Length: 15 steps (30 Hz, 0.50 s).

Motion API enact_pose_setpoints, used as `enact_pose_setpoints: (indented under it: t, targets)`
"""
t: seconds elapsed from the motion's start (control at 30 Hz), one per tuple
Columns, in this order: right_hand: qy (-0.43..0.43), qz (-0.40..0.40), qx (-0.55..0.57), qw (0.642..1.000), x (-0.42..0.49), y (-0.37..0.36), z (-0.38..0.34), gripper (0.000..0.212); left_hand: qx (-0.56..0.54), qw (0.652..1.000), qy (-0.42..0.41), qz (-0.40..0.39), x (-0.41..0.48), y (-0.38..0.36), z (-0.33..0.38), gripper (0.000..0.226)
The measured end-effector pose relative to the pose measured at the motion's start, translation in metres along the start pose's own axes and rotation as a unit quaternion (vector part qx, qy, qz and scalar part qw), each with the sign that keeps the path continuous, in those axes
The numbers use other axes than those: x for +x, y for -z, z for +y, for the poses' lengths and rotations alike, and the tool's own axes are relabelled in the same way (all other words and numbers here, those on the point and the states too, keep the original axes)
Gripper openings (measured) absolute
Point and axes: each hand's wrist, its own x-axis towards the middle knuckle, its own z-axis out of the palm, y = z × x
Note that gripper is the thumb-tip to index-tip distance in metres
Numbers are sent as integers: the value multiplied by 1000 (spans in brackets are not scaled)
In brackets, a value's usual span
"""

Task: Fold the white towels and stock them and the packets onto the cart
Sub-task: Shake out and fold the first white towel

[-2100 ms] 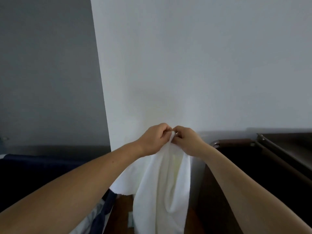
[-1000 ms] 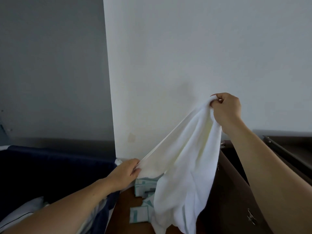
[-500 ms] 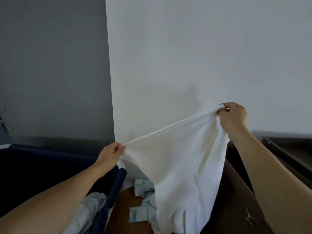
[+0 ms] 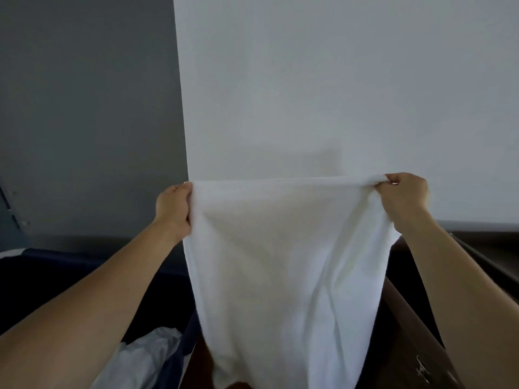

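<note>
A white towel point(image 4: 286, 270) hangs spread out flat in front of me, its top edge stretched level between my hands. My left hand point(image 4: 174, 209) grips the top left corner and my right hand point(image 4: 401, 195) pinches the top right corner. The towel's lower part drops out of the frame and hides the packets on the brown surface behind it. The dark brown cart point(image 4: 415, 321) stands at the lower right, partly behind the towel and my right forearm.
A dark blue laundry bin point(image 4: 84, 276) sits at the lower left with crumpled white linen point(image 4: 146, 355) inside. A white wall point(image 4: 337, 94) fills the view ahead, with a grey wall point(image 4: 84, 122) to its left. A metal latch point(image 4: 421, 369) shows on the cart's side.
My hands started together on the towel, then pulled apart. My left hand rose to the height of the right, so the top edge is now taut and level and the packets are covered.
</note>
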Motion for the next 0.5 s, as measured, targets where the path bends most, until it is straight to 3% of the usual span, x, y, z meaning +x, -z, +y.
enact_pose_setpoints:
  t: [0.1, 0.2, 0.3, 0.37, 0.5]
  targets:
    - [-19, -72, -62, 995, 2, 1, 2, 8, -6, 998, 68, 12, 7, -7, 9, 11]
    - [-42, -168, -155, 972, -8, -10, 22, 21, 67, 988, 141, 14, 2, -10, -14, 5]
    - [-41, -128, -131, 982, -25, -24, 39, 18, 81, 981, 179, -2, -17, -23, -42, 3]
    - [10, -91, -128, 988, -39, -36, 38, 16, 85, 979, 186, -18, -32, -39, -57, 6]
    - [113, -105, -67, 986, -80, -60, 24, 12, 129, 977, 143, -92, -69, -81, -70, 11]
